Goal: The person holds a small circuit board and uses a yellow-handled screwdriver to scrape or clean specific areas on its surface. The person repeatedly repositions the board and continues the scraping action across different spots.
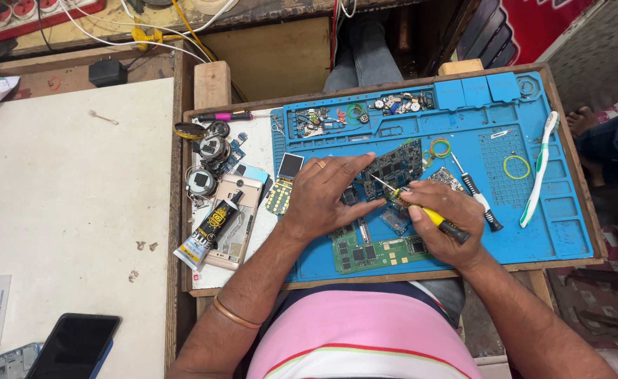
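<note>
- A black phone (74, 345) lies face up at the near-left corner of the white bench (70, 196), well apart from the work.
- A tube of glue (209, 231), black with a yellow mark, rests tilted across a gold phone body (237, 210) just left of the blue repair mat (533, 231).
- The left hand (323, 196), a ring on one finger, presses flat on the mat, fingertips touching the edge of the dark circuit board (396, 165).
- That circuit board sits at mid-mat, near-black, jagged in outline and studded with small chips and shields; a green board (379, 253) lies below it, nearer the person.
- The right hand (442, 221) closes its grip around a yellow-and-black screwdriver (435, 219), the metal tip angled up-left onto the dark board's lower edge.
- A second, white-handled screwdriver (479, 196) lies just beside the right hand.
- A white-and-green toothbrush (539, 168) lies along the mat's right side, near a green rubber band (516, 166).
</note>
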